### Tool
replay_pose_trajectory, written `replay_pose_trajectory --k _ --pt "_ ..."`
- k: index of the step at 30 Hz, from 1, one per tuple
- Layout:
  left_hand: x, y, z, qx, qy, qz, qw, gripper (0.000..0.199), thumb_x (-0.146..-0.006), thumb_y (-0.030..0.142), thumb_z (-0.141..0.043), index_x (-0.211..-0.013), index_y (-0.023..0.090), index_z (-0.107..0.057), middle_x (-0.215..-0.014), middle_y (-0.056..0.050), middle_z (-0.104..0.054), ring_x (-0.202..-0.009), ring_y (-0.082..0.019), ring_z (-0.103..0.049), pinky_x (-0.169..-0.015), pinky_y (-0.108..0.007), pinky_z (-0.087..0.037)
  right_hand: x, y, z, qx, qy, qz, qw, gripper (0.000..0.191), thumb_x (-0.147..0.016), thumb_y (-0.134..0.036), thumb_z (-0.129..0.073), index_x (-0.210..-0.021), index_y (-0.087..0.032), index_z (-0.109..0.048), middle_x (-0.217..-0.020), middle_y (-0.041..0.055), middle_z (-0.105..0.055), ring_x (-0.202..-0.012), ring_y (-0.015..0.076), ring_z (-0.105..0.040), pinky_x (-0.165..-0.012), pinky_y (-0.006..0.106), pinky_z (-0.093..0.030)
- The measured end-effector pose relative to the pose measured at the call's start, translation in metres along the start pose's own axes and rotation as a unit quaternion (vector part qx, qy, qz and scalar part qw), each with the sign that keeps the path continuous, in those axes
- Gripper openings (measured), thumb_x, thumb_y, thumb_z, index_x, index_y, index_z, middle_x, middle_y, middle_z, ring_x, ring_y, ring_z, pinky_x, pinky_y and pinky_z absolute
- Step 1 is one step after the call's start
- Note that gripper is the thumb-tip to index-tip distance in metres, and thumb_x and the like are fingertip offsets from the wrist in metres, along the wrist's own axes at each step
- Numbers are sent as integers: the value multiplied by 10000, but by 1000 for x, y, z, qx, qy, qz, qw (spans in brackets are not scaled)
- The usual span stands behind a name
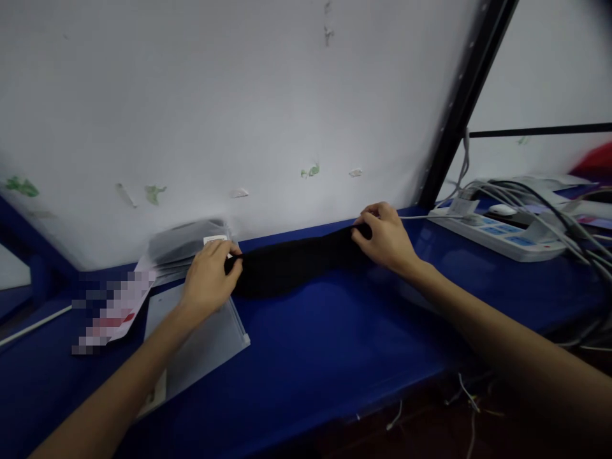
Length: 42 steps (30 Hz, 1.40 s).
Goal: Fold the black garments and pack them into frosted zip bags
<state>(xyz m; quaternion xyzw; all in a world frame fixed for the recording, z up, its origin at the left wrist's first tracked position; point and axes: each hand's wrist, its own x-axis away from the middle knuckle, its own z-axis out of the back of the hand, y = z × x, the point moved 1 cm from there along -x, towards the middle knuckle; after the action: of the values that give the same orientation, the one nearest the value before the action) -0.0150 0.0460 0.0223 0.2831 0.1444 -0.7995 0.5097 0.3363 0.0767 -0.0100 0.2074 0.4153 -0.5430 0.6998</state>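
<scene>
Two hands, left point(210, 274) and right point(384, 237), grip one black cloth point(287, 264) at opposite ends.

The hands are well apart, each with thumb and fingers pinched on an upper corner of the cloth. The cloth spans the gap between them and hangs toward the blue tabletop point(325, 363); contact with that surface cannot be determined. A zip bag point(205, 350) lies below the left hand; a power strip point(502, 234) sits beyond the right.

The left hand point(211, 275) and right hand point(386, 237) hid bits of the black cloth point(287, 264). Blurry squares covered the card point(130, 306) on the left. The right edge cut off the far red thing point(595, 160).
</scene>
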Motion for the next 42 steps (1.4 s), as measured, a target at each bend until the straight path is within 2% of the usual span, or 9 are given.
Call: replay_pose_trajectory --k 3,6,9,11,14,18,27,33,42 --pt "22 11 27 58 -40 -33 997 95 -882 224 -529 -957 211 -586 -934 -25 -661 -876 -215 -629 -785 -347 -496 20 -3 31 -38 -56 88 994 139 -859 -258 -553 -955 -215 -645 -1090 102 -657 -1055 295 -579 -942 523 -472" --pt "56 20 43 58 -88 -100 989 155 -929 286 -488 -1012 239 -610 -954 -12 -681 -865 -208 -654 -765 -347 -514 58 2 60 -67 -120 108 985 188 -891 -264 -533 -1043 -216 -632 -1061 86 -684 -1074 269 -604 -918 469 -518" --pt "88 27 41 23 -106 -143 984 219 -955 300 -469 -1099 253 -628 -1020 -17 -696 -924 -219 -667 -846 -386 -515 95 11 77 -74 -211 107 969 265 -938 -291 -490 -1146 -240 -647 -1113 60 -702 -1097 245 -628 -952 449 -523" --pt "103 31 34 4 -90 -159 983 246 -969 303 -459 -1130 237 -633 -1056 -30 -702 -959 -222 -667 -855 -376 -521 111 16 84 -84 -258 82 959 311 -952 -323 -484 -1222 -273 -630 -1218 36 -681 -1182 239 -598 -1008 448 -501" --pt "114 35 27 -18 -54 -179 982 270 -994 279 -419 -1139 210 -635 -1081 -38 -710 -997 -216 -663 -880 -365 -522 124 20 91 -88 -291 41 952 378 -949 -380 -499 -1311 -308 -583 -1343 16 -617 -1290 248 -522 -1066 474 -460" --pt "117 39 27 -27 -46 -170 984 277 -1001 262 -401 -1146 205 -630 -1082 -36 -713 -998 -208 -662 -878 -365 -528 130 19 95 -84 -294 16 952 426 -932 -435 -513 -1346 -345 -555 -1400 1 -572 -1327 273 -482 -1088 515 -426" --pt "117 44 31 -4 -91 -130 987 270 -992 251 -400 -1099 201 -642 -1072 -44 -702 -982 -207 -650 -861 -382 -538 131 18 94 -86 -278 -8 957 420 -910 -493 -506 -1287 -341 -610 -1373 28 -593 -1271 289 -541 -1068 522 -445" --pt "118 44 30 3 -99 -120 988 221 -978 242 -440 -1097 209 -623 -1070 -46 -697 -987 -212 -648 -856 -390 -533 131 15 96 -85 -276 -20 957 412 -918 -494 -481 -1259 -320 -636 -1351 61 -606 -1253 293 -555 -1072 513 -439" --pt "117 46 33 -6 -98 -128 987 156 -959 218 -468 -1009 200 -614 -960 -37 -693 -882 -210 -658 -772 -377 -526 135 15 97 -95 -244 -2 965 299 -907 -428 -521 -1169 -376 -655 -1269 36 -650 -1195 286 -595 -1020 501 -492"
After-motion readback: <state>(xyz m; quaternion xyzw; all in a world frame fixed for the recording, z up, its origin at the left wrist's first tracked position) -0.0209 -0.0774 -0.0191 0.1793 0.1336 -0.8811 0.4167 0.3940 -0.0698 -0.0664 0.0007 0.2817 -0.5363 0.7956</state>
